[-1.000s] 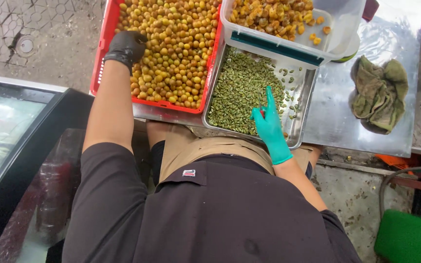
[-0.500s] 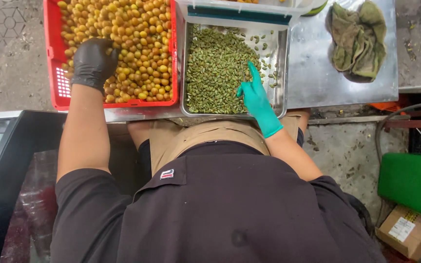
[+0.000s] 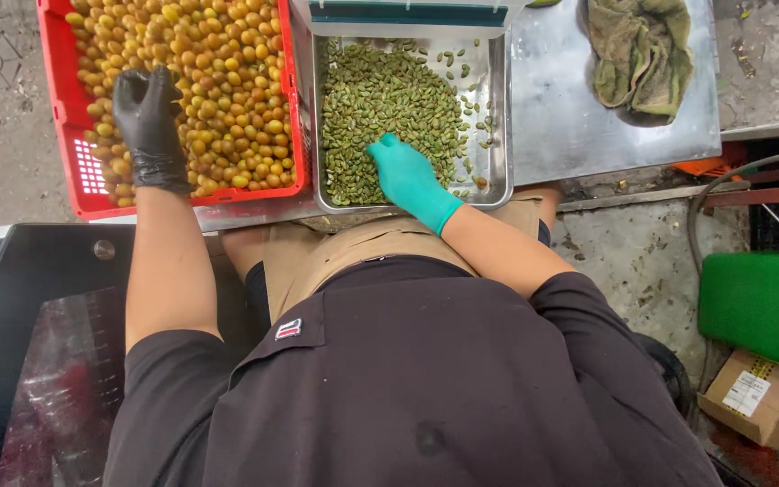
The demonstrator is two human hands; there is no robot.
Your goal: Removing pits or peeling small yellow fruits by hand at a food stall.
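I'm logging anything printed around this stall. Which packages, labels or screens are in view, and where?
Cardboard box: on the ground at lower right, brown, below a green block.
Label: white rectangle on the box top, with a yellow-black strip beside it.
Badge: small red-white patch on the dark shirt collar.
No screens are clearly visible.

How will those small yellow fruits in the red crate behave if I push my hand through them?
The yellow fruits look round and smooth, so they'd probably roll and shift aside. Heaped loose in the red crate, they'd likely slide back around the left hand.
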